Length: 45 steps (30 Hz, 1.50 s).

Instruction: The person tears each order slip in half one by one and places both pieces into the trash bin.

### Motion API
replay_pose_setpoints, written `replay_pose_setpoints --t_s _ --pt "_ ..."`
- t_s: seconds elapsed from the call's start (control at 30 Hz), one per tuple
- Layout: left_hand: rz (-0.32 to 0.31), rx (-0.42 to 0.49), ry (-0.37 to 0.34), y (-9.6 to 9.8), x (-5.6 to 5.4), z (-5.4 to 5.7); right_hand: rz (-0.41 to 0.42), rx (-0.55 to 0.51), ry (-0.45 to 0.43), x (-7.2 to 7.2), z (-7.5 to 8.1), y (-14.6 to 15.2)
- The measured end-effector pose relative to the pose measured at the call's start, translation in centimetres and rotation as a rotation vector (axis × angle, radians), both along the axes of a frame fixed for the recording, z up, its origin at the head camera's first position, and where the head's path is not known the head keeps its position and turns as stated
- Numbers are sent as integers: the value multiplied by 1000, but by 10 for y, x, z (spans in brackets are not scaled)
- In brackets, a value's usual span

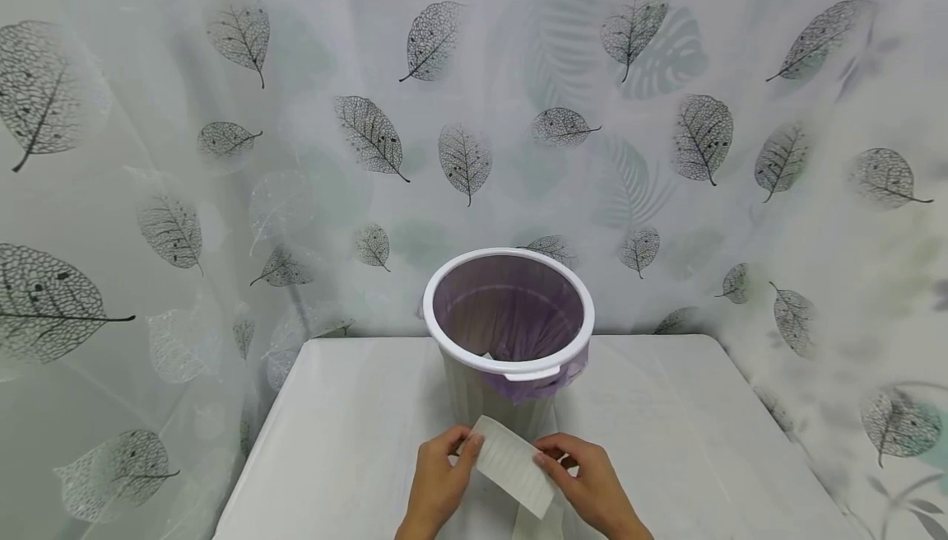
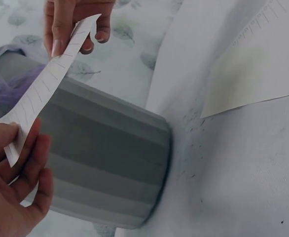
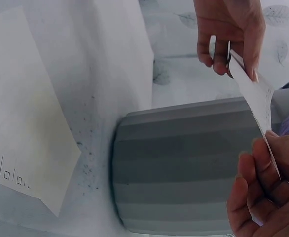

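In the head view, my left hand (image 1: 439, 478) and right hand (image 1: 587, 481) hold a strip of paper (image 1: 513, 464) with printed lines, just in front of a trash bin. Thumb and fingers of the left hand pinch one end; the right hand pinches the strip near its other end. The left wrist view shows the strip (image 2: 48, 81) slanting between both hands, slightly curved. A second piece of paper (image 3: 31, 108) lies on the table, with printed lines and small squares along an edge in the right wrist view.
The grey trash bin (image 1: 489, 396) has a white rim (image 1: 508, 370) and a purple bag (image 1: 533, 334) lining it; a small white piece shows inside. It stands on a white table (image 1: 355, 425). Tiny dark specks dot the table near its base. A leaf-patterned curtain (image 1: 504, 178) hangs behind.
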<state>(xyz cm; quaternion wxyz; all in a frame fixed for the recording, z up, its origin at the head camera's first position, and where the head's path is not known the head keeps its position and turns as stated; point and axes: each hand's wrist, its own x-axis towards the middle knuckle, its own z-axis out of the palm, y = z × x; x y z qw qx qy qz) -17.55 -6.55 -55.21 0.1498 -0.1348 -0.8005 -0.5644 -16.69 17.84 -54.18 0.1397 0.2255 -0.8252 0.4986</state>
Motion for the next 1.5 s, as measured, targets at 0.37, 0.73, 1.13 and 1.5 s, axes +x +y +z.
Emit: replay_pose_setpoints --t_s 0.37,0.73,1.13,1.5 --pt "-13 48 -26 0 3 1 -16 -6 -4 1 1 1" --pt "-92 80 -76 9 9 1 4 -23 5 1 7 -4" --pt "-165 36 -37 5 8 7 12 -32 43 -1 14 -6" --pt "-229 -72 86 1 0 26 147 -50 111 -5 21 -10"
